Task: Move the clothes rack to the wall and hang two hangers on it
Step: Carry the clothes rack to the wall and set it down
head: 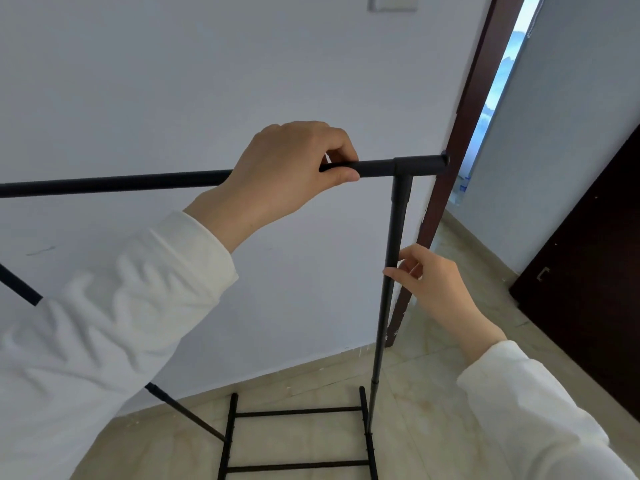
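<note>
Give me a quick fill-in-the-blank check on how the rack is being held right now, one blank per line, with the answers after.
1. The left hand is closed around the rack's ____ bar.
2. The right hand touches the rack's black ____ post with its fingertips.
3. Both arms wear ____ sleeves.
4. The number of hangers on the bar is ____.

Answers: top; upright; white; zero
</note>
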Available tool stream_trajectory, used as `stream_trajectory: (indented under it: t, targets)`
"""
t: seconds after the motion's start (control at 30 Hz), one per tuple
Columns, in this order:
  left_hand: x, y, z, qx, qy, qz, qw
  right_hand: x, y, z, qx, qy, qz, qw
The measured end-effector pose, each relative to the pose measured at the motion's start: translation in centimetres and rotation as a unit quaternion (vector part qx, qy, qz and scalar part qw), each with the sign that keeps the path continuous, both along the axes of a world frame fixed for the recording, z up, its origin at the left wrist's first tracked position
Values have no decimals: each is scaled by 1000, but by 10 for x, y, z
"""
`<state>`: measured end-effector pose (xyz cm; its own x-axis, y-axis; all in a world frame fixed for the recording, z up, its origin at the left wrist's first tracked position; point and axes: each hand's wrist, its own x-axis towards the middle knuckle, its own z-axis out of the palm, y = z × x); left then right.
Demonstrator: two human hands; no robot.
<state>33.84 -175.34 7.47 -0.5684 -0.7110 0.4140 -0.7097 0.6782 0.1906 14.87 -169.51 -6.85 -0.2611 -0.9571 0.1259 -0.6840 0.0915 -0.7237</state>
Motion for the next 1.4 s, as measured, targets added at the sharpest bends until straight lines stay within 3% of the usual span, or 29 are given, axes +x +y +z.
stream_trajectory:
  t: [0.57,1.4]
  targets:
    - [-84,-40,-9,3,-24,123,992,-86,-81,-14,-7,6,108,994]
    - [-107,-67,-16,7,-7,171,985,-105,-119,-24,-14,-13,124,992]
